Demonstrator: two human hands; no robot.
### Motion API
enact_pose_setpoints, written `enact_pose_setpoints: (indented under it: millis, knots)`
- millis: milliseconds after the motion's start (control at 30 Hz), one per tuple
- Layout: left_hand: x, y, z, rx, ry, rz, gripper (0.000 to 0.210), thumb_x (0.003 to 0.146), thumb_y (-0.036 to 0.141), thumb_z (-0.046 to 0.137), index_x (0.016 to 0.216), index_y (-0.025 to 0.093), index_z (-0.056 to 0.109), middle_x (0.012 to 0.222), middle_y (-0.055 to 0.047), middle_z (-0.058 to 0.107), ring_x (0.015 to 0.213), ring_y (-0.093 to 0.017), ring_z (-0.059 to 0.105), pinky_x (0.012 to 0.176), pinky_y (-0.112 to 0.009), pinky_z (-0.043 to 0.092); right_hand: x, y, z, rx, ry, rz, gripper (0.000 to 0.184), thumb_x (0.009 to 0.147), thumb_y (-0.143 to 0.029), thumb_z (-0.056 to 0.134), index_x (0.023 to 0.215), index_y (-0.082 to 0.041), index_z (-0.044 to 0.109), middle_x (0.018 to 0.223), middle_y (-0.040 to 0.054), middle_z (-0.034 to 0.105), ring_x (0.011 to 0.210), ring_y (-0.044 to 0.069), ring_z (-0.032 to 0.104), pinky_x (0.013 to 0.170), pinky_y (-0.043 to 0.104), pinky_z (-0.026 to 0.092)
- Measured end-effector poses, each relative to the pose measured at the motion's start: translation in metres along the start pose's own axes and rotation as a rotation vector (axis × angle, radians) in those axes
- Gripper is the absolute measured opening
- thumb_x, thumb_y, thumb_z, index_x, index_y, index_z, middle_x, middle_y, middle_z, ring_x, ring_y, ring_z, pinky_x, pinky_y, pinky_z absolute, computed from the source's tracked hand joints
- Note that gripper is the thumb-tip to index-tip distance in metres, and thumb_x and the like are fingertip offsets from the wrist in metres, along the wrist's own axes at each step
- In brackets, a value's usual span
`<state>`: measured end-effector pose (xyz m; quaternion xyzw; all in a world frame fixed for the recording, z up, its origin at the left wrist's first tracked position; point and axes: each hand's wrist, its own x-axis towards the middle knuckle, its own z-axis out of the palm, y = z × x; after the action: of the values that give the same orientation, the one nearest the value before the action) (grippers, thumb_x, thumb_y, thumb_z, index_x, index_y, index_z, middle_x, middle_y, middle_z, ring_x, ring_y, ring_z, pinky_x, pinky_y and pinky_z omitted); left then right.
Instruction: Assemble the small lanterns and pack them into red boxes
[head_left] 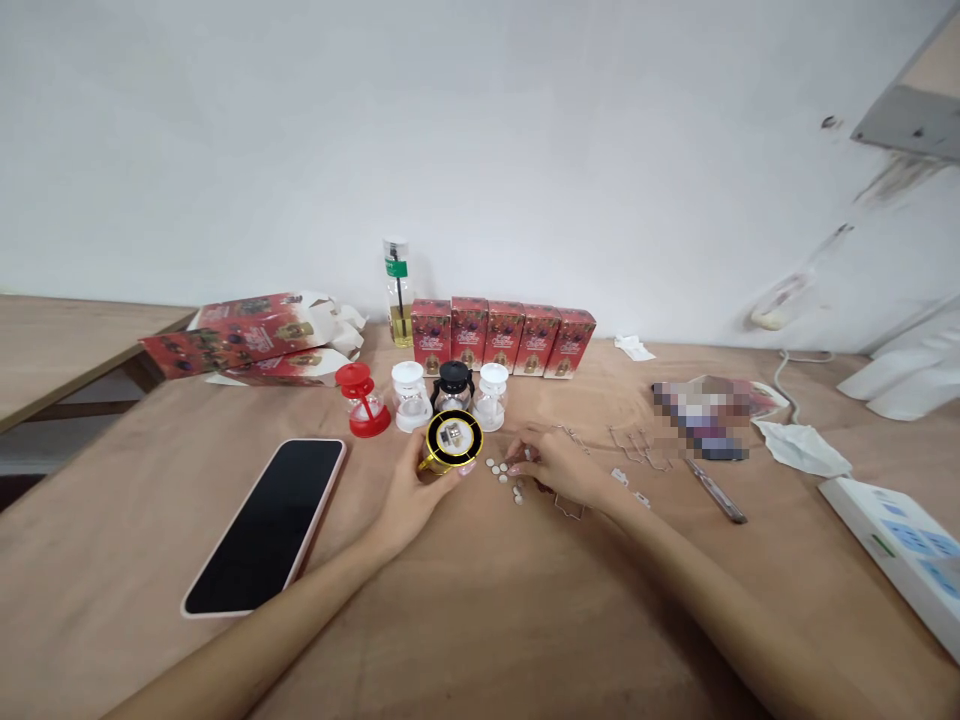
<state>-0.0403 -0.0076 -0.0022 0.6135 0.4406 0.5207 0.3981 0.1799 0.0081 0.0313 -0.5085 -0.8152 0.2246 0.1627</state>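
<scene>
My left hand (pixel 421 492) is closed around a small gold lantern (pixel 455 440), tipped so that its round base faces me. In the middle of the black-rimmed base, a pale recess shows metal parts. Just to the right, my right hand (pixel 559 465) is curled low over the table, thumb and fingertips drawn together beside several small round discs (pixel 503 478) that look like button cells. Whatever is between those fingertips is too small to make out. Behind the gold lantern stand a red lantern (pixel 363 402), a black lantern (pixel 454 386) and two white lanterns (pixel 411 396).
Several red printed boxes (pixel 504 338) and a bottle (pixel 400 295) line the wall. Flattened cartons (pixel 255 335) lie left. A phone (pixel 266 530) rests near my left forearm. Rightward are bent wires (pixel 637 447), a utility knife (pixel 718 492) and a white power strip (pixel 892 550).
</scene>
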Motion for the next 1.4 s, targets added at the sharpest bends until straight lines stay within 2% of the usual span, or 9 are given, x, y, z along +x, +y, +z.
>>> enact_pose_setpoints:
  millis: [133, 367, 567, 800, 967, 1067, 1167, 1300, 1400]
  knots:
    - [-0.002, -0.002, 0.001, 0.000, -0.026, -0.012, 0.044, 0.071, 0.038, 0.071, 0.107, 0.019, 0.053, 0.107, -0.005, 0.065, 0.101, -0.021, 0.061, 0.088, -0.034, 0.048, 0.002, 0.009, 0.000, 0.036, -0.023, -0.005, 0.006, 0.081, -0.023, 0.066, 0.080, -0.018, 0.064, 0.079, 0.0010, 0.065, 0.071, 0.013, 0.058, 0.063, 0.023, 0.039]
    - [-0.005, -0.007, 0.001, 0.003, -0.051, 0.038, 0.046, 0.070, 0.032, 0.072, 0.110, 0.020, 0.052, 0.111, -0.005, 0.064, 0.104, -0.021, 0.060, 0.091, -0.036, 0.047, 0.002, 0.007, 0.000, -0.002, 0.000, -0.175, 0.007, 0.084, -0.026, 0.064, 0.085, -0.019, 0.063, 0.078, 0.0001, 0.065, 0.076, 0.014, 0.059, 0.068, 0.024, 0.039]
    - [-0.005, -0.003, 0.001, 0.028, -0.043, 0.024, 0.041, 0.071, 0.033, 0.071, 0.105, 0.019, 0.053, 0.105, -0.005, 0.065, 0.099, -0.021, 0.061, 0.088, -0.035, 0.049, 0.005, 0.012, 0.006, 0.053, -0.057, -0.146, 0.009, 0.083, -0.025, 0.065, 0.087, -0.018, 0.063, 0.067, -0.0036, 0.060, 0.060, 0.011, 0.054, 0.058, 0.021, 0.037]
    - [-0.006, -0.004, 0.002, -0.011, -0.057, 0.012, 0.042, 0.072, 0.033, 0.071, 0.107, 0.020, 0.052, 0.107, -0.005, 0.064, 0.102, -0.020, 0.060, 0.090, -0.035, 0.048, 0.005, 0.016, 0.008, 0.047, -0.018, -0.141, 0.012, 0.082, -0.026, 0.067, 0.083, -0.016, 0.060, 0.071, -0.0012, 0.060, 0.063, 0.012, 0.054, 0.060, 0.022, 0.039]
    - [-0.007, -0.002, 0.002, 0.028, -0.066, 0.048, 0.043, 0.071, 0.029, 0.070, 0.109, 0.020, 0.051, 0.107, -0.005, 0.064, 0.101, -0.021, 0.060, 0.089, -0.037, 0.048, 0.004, 0.018, 0.013, -0.044, 0.020, -0.205, 0.009, 0.087, -0.023, 0.059, 0.083, -0.016, 0.058, 0.078, 0.0020, 0.062, 0.071, 0.014, 0.056, 0.065, 0.024, 0.041]
    - [-0.007, -0.002, 0.001, 0.048, -0.059, 0.061, 0.043, 0.070, 0.030, 0.070, 0.108, 0.019, 0.052, 0.108, -0.005, 0.064, 0.102, -0.022, 0.060, 0.090, -0.038, 0.048, 0.004, 0.018, 0.014, -0.054, 0.092, -0.246, 0.011, 0.086, -0.026, 0.061, 0.083, -0.017, 0.058, 0.075, 0.0013, 0.059, 0.069, 0.014, 0.055, 0.064, 0.024, 0.041]
    - [-0.007, -0.004, 0.001, 0.042, -0.059, 0.064, 0.043, 0.071, 0.029, 0.069, 0.108, 0.019, 0.052, 0.107, -0.005, 0.064, 0.101, -0.021, 0.060, 0.089, -0.037, 0.049, 0.004, 0.015, 0.015, -0.070, 0.145, -0.305, 0.014, 0.085, -0.031, 0.063, 0.088, -0.017, 0.059, 0.084, 0.0040, 0.060, 0.080, 0.017, 0.056, 0.071, 0.027, 0.042]
    - [-0.007, -0.004, 0.001, 0.024, -0.078, 0.057, 0.042, 0.071, 0.029, 0.069, 0.108, 0.019, 0.052, 0.107, -0.005, 0.065, 0.100, -0.021, 0.061, 0.088, -0.036, 0.049, 0.003, 0.012, 0.018, -0.088, 0.129, -0.264, 0.022, 0.082, -0.036, 0.066, 0.092, -0.017, 0.060, 0.093, 0.0069, 0.059, 0.089, 0.020, 0.056, 0.077, 0.031, 0.043]
    - [-0.007, -0.001, 0.002, 0.024, -0.073, 0.042, 0.042, 0.070, 0.031, 0.070, 0.106, 0.019, 0.052, 0.105, -0.005, 0.065, 0.098, -0.021, 0.062, 0.086, -0.036, 0.050, 0.004, 0.013, 0.022, -0.052, 0.127, -0.258, 0.018, 0.084, -0.034, 0.063, 0.088, -0.017, 0.060, 0.091, 0.0053, 0.059, 0.087, 0.019, 0.056, 0.077, 0.030, 0.044]
